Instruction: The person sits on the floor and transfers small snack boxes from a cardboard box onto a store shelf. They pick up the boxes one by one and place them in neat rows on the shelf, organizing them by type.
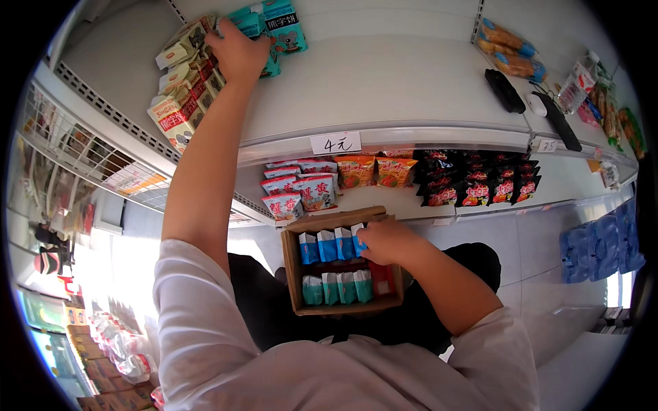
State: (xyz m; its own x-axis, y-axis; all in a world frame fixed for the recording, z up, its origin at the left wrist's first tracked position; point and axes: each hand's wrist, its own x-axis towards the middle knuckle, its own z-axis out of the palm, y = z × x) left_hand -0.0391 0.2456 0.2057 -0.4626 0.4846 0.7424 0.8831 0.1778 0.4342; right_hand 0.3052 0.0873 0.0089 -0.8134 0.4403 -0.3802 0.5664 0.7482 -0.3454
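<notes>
My left hand reaches up to the left end of the upper shelf. It lies over teal snack packs, beside stacked cream and red snack packs. My palm is hidden, so I cannot tell if it grips a pack. An open cardboard box rests at my lap, between my knees. Inside it are a row of blue and white packs and a row of teal and white packs. My right hand comes over the box's right side, its fingers closed on the rightmost blue pack.
Silver and red, orange and black snack bags stand on the lower shelf. A black case, bread packs and a bottle lie upper right. Blue-wrapped bottles stand on the floor. A wire rack is left.
</notes>
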